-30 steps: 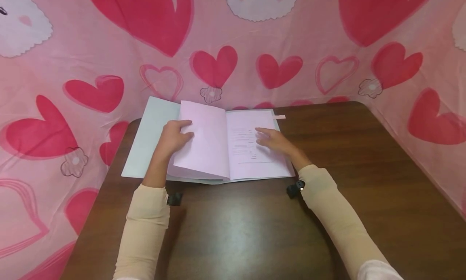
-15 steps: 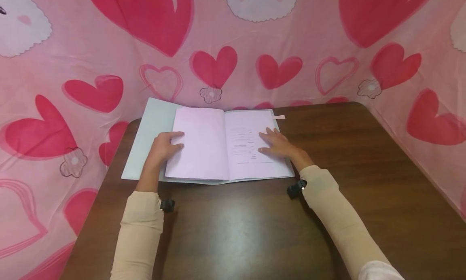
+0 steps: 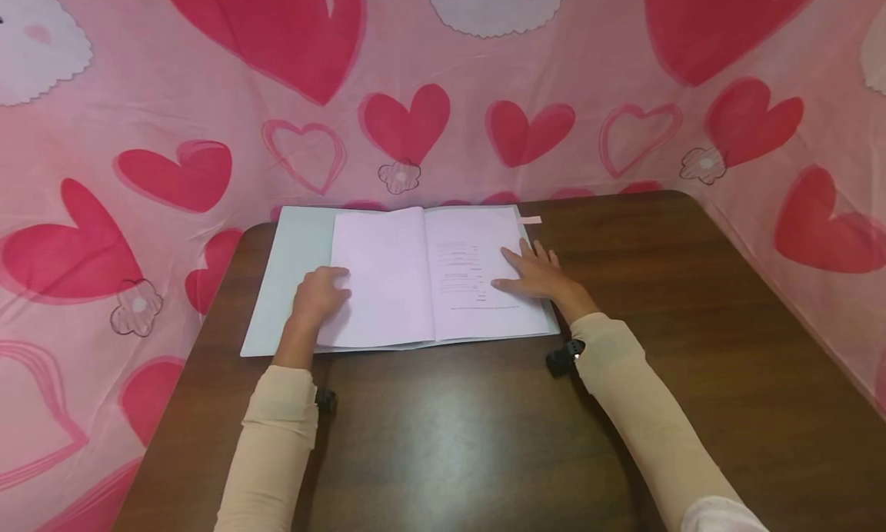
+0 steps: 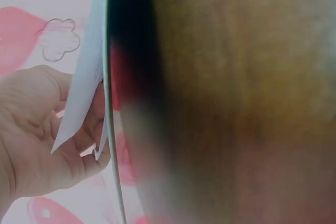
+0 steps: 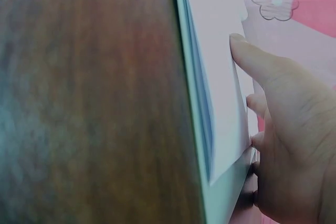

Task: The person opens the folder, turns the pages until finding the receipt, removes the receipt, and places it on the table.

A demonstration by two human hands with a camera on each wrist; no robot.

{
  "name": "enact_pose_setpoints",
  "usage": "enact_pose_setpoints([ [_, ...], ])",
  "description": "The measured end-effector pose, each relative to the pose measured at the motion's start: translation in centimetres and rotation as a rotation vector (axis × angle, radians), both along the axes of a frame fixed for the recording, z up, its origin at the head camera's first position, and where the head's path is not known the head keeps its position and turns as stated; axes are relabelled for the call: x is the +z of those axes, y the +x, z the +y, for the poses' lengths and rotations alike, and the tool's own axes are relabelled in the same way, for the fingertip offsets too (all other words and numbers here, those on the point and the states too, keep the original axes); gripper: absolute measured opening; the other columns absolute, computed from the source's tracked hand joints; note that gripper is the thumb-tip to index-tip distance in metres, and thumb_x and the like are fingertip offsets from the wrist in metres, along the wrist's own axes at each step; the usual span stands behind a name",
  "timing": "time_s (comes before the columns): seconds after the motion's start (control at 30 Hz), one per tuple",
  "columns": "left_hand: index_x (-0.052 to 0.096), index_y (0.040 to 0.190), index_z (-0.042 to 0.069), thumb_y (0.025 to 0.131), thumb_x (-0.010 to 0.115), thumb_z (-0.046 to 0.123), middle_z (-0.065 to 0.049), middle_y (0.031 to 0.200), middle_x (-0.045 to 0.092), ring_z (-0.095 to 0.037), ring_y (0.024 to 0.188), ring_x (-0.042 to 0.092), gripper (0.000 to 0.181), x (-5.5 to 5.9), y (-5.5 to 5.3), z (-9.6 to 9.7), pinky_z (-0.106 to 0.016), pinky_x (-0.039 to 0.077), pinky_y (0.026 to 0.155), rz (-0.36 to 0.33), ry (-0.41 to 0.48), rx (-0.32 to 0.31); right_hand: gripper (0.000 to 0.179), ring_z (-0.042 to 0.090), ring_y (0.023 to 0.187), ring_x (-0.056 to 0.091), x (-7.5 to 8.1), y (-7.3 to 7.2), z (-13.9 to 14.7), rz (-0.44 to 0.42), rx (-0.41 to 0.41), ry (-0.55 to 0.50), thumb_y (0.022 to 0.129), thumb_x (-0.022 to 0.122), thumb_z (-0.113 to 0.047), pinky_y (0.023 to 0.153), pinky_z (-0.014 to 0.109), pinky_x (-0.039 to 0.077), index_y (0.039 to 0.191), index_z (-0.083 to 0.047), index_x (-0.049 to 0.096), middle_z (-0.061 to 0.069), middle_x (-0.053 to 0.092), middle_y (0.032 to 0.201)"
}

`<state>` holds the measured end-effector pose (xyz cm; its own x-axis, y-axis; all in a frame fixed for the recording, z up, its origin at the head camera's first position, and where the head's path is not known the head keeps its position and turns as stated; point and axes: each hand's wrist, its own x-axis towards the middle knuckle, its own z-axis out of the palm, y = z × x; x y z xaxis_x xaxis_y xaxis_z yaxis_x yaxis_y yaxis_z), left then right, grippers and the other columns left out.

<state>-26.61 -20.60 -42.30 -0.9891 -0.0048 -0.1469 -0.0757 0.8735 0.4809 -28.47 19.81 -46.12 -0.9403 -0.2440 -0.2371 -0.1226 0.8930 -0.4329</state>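
Note:
A pale green folder [image 3: 294, 232] lies spread on the table, with white sheets inside. The left sheet [image 3: 381, 278] shows a blank face; the right one [image 3: 477, 232] carries printed lines. My left hand [image 3: 320, 295] holds the left sheet at its outer edge, thumb and forefinger over it. In the left wrist view, other fingers [image 4: 94, 111] curl behind the sheet, between it and the cover. My right hand [image 3: 538, 274] rests with spread fingers on the right sheet near its outer edge, its thumb [image 5: 244, 48] lying along the paper in the right wrist view.
The brown wooden table [image 3: 443, 432] extends in front of the folder and to its right. A small pink tab [image 3: 530, 220] sticks out from the folder's right side. Pink heart-print cloth [image 3: 567, 40] hangs behind and at both sides. Black wrist cameras [image 3: 564, 358] sit below each hand.
The left sheet has come down flat to the left, and my left hand has slid nearer me. The left cover has lowered and turned slightly. My right hand has spread its fingers, shifting slightly right.

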Motion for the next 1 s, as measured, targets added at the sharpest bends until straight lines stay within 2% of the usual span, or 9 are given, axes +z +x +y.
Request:
enact_pose_setpoints([
  [0.3, 0.063, 0.135, 0.001, 0.1, 0.058, 0.017, -0.026, 0.143, 0.055, -0.048, 0.137, 0.047, 0.039, -0.4, 0.8, 1.0, -0.062, 0.042, 0.11, 0.01, -0.072, -0.002, 0.092, 0.045, 0.158, -0.014, 0.5, 0.2, -0.2, -0.005, -0.013, -0.012, 0.092, 0.056, -0.063, 0.123, 0.069, -0.014, 0.165, -0.025, 0.014, 0.015, -0.007, 0.173],
  [0.5, 0.062, 0.138, 0.004, 0.1, 0.061, 0.026, -0.026, 0.138, 0.051, -0.047, 0.132, 0.043, 0.043, -0.5, 1.2, 1.4, -0.068, 0.038, 0.107, 0.021, -0.146, -0.028, 0.093, 0.045, 0.158, -0.014, 0.5, 0.4, -0.2, -0.002, -0.011, -0.019, 0.091, 0.057, -0.063, 0.123, 0.068, -0.015, 0.165, -0.025, 0.014, 0.014, -0.007, 0.173],
  [0.57, 0.062, 0.136, 0.004, 0.101, 0.059, 0.025, -0.025, 0.136, 0.053, -0.046, 0.133, 0.042, 0.041, -0.5, 1.2, 1.6, -0.073, 0.031, 0.11, 0.032, -0.181, -0.077, 0.094, 0.044, 0.159, -0.015, 0.4, 0.5, -0.2, -0.005, -0.012, -0.016, 0.091, 0.056, -0.064, 0.124, 0.067, -0.015, 0.165, -0.025, 0.014, 0.014, -0.008, 0.173],
  [0.67, 0.064, 0.13, 0.004, 0.101, 0.058, 0.021, -0.025, 0.137, 0.055, -0.047, 0.143, 0.037, 0.034, -0.5, 1.1, 1.8, -0.079, 0.017, 0.115, 0.066, -0.244, -0.183, 0.094, 0.043, 0.159, -0.016, 0.3, 0.4, -0.3, -0.009, -0.016, -0.014, 0.09, 0.056, -0.065, 0.124, 0.066, -0.015, 0.165, -0.027, 0.013, 0.013, -0.009, 0.173],
  [0.77, 0.063, 0.132, 0.006, 0.101, 0.056, 0.017, -0.022, 0.143, 0.057, -0.045, 0.15, 0.034, 0.034, -0.5, 1.0, 2.2, -0.079, 0.008, 0.118, 0.101, -0.266, -0.268, 0.094, 0.042, 0.159, -0.016, 0.1, 0.2, -0.3, -0.009, -0.015, -0.01, 0.09, 0.056, -0.066, 0.125, 0.065, -0.014, 0.165, -0.028, 0.013, 0.011, -0.009, 0.173],
  [0.83, 0.063, 0.136, 0.008, 0.101, 0.056, 0.016, -0.021, 0.147, 0.057, -0.042, 0.15, 0.037, 0.036, -0.7, 0.9, 2.7, -0.076, 0.012, 0.121, 0.121, -0.248, -0.297, 0.094, 0.043, 0.159, -0.015, 0.1, 0.1, -0.3, -0.006, -0.012, -0.011, 0.09, 0.056, -0.065, 0.125, 0.066, -0.014, 0.165, -0.027, 0.013, 0.011, -0.009, 0.174],
  [0.93, 0.063, 0.138, 0.009, 0.101, 0.057, 0.013, -0.02, 0.145, 0.06, -0.039, 0.143, 0.048, 0.038, -1.0, 0.8, 3.5, -0.07, 0.027, 0.119, 0.152, -0.222, -0.347, 0.093, 0.043, 0.159, -0.015, 0.0, 0.0, -0.4, -0.003, -0.009, -0.007, 0.091, 0.057, -0.063, 0.124, 0.066, -0.014, 0.165, -0.027, 0.013, 0.012, -0.008, 0.174],
  [1.0, 0.063, 0.137, 0.009, 0.1, 0.058, 0.011, -0.019, 0.144, 0.061, -0.038, 0.141, 0.05, 0.038, -1.1, 0.7, 4.2, -0.067, 0.033, 0.117, 0.163, -0.209, -0.37, 0.093, 0.043, 0.159, -0.015, 0.0, -0.1, -0.4, -0.003, -0.008, -0.002, 0.091, 0.058, -0.062, 0.124, 0.067, -0.014, 0.165, -0.026, 0.014, 0.013, -0.008, 0.173],
])
